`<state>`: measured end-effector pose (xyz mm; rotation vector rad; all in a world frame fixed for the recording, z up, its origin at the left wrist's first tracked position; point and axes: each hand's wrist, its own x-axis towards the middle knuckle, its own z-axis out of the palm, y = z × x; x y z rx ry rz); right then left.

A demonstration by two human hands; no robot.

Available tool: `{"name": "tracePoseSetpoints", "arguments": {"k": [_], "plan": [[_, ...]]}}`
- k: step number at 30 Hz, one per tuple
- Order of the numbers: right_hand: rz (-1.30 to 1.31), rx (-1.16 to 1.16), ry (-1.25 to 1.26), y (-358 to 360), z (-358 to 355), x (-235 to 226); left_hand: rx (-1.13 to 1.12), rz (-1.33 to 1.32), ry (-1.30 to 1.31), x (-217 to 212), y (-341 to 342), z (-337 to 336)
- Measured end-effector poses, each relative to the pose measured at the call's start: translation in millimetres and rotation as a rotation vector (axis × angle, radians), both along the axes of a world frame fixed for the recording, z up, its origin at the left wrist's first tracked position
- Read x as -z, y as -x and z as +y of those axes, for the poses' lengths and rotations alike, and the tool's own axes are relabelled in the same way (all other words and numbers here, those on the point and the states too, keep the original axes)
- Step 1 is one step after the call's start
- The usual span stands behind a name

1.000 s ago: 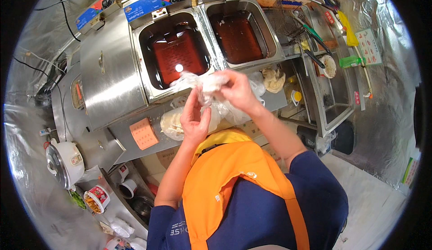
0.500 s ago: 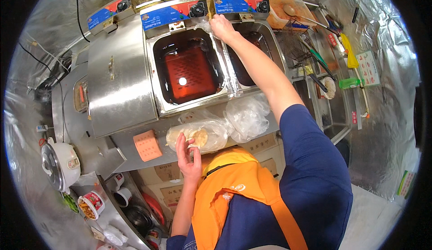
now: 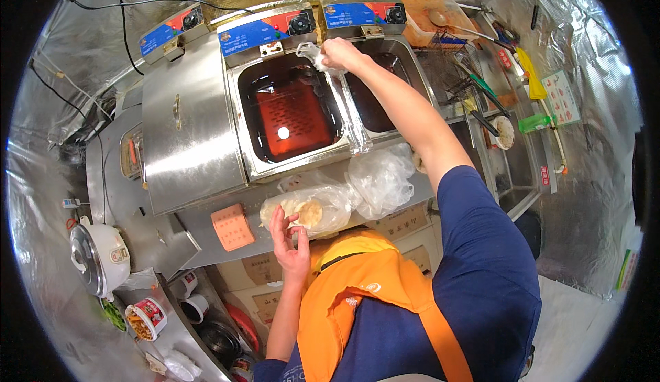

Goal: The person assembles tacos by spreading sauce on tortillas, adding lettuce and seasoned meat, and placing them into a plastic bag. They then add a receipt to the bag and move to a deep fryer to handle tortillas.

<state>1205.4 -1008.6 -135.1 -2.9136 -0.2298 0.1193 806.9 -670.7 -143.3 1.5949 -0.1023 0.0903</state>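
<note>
two hands are at work, far apart from each other. the right hand (image 3: 338, 53) is stretched out over the strip between the two fryer tanks, and its fingers are pinched shut on a thin clear plastic piece (image 3: 311, 53). the left hand (image 3: 290, 243) is low, near the orange apron (image 3: 371, 299). its fingers are curled, with the fingertips (image 3: 276, 211) touching the clear bag of round flat breads (image 3: 309, 209); you cannot tell if it grips the bag or only touches it. the bag lies on the front edge of the steel bench (image 3: 206, 227), just under the left fryer tank (image 3: 292, 114), which is full of dark red oil. a crumpled empty plastic bag (image 3: 381, 179) lies just beside the bread bag, on its right. the right fryer tank (image 3: 377, 90) sits under the stretched arm. an orange sponge-like pad (image 3: 232, 226) lies on the bench to the left of the bread bag. a white rice cooker (image 3: 98, 257) stands far to the left.
</note>
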Motion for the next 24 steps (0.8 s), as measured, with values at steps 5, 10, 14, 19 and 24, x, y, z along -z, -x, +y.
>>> {"name": "tracePoseSetpoints", "arguments": {"k": [5, 10, 14, 19, 24], "plan": [[0.131, -0.083, 0.105, 28.8, -2.2, -6.2, 0.025, 0.022, -0.019, 11.3, 11.1, 1.3], [0.116, -0.151, 0.108, 81.6, 9.8, -22.1, 0.01, 0.023, -0.017, 11.8, 12.9, -0.3], [0.18, -0.119, 0.09, 116.3, 20.0, -35.3, 0.036, 0.025, -0.051, 6.5, 12.1, -0.4], [0.158, -0.012, 0.078, 143.6, 32.9, -26.4, 0.068, 0.04, -0.052, 5.1, 13.5, -7.3], [0.179, 0.088, -0.196, 149.8, 23.9, -20.7, 0.051, 0.029, -0.06, 5.7, 12.5, -7.2]]}}
